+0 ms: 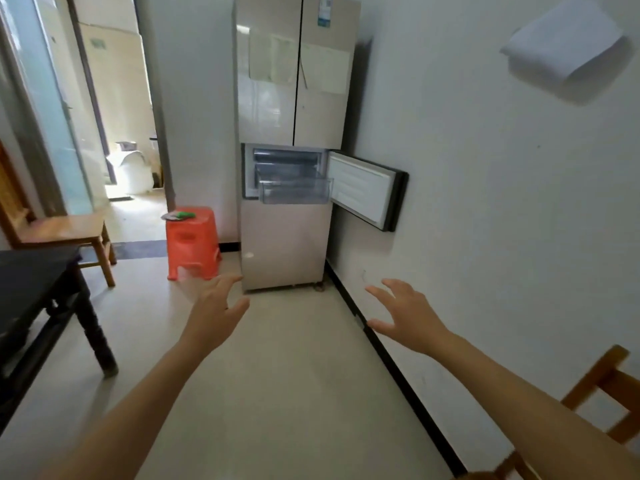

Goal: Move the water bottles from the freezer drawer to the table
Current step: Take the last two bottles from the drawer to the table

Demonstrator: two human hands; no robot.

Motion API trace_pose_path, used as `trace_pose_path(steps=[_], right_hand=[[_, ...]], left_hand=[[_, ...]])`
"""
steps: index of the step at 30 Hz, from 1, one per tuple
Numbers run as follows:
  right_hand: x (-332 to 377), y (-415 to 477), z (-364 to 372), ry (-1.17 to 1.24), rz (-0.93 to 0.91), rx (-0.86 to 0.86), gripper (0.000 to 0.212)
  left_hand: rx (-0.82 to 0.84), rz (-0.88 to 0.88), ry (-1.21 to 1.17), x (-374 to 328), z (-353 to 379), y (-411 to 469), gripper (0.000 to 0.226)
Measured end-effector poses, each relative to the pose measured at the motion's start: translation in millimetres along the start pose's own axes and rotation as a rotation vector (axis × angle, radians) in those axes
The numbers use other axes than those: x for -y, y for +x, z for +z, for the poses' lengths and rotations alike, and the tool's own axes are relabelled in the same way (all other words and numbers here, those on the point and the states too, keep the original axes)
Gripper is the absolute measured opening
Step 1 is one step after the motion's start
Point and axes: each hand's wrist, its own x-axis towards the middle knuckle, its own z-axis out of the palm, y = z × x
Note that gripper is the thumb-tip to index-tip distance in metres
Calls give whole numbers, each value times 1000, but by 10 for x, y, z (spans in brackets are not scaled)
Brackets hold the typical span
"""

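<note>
Underfoot at 6 o'clock, a pale floor (277, 375) ran along a white wall (485, 202) to a tall fridge (287, 81) at 12 o'clock. One dark worktop (31, 275) stood at 9 o'clock. Two wooden chairs showed: the near chair (602, 386) at 4 o'clock and the far chair (69, 230) at 10 o'clock. One orange stool (192, 242) stood just left of the fridge. One clear freezer drawer (296, 194) stuck out at 12 o'clock beside its swung-open door (363, 188); water bottles inside could not be made out. Both left hand (216, 306) and right hand (403, 311) hovered over the floor, fingers (377, 292) spread wide, gripping and touching nothing.
</note>
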Motion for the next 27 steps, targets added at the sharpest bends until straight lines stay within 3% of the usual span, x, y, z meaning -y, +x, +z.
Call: trace_pose_path(steps=[13, 27], right_hand=[[-1401, 1830, 433, -87, -25, 181, 63], [-2970, 3999, 590, 25, -124, 6, 66]], left_hand=[[21, -99, -22, 431, 1033, 1989, 40], [-93, -90, 58, 37, 2027, 4047, 34]])
